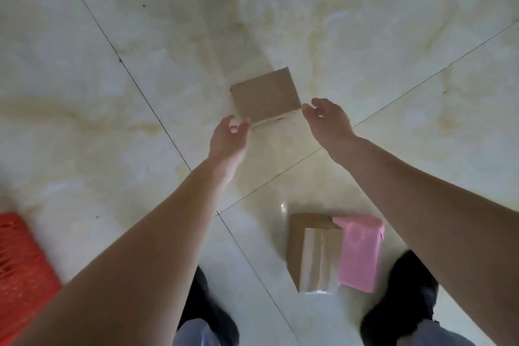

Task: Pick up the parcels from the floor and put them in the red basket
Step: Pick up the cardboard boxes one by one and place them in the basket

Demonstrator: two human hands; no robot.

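Observation:
A brown cardboard parcel (265, 97) lies flat on the pale tiled floor in the middle of the view. My left hand (229, 139) reaches toward its near left corner, fingers apart, holding nothing. My right hand (327, 118) hovers at its near right corner, also open and empty. Closer to me, between my feet, lie a second brown box (309, 250) sealed with clear tape and a pink plastic mailer (361, 253) resting against its right side. A corner of the red basket (21, 264) shows at the lower left edge.
My two black shoes (207, 314) stand at the bottom of the view, on either side of the taped box and pink mailer. Dark grout lines cross the glossy marble-patterned floor (112, 121).

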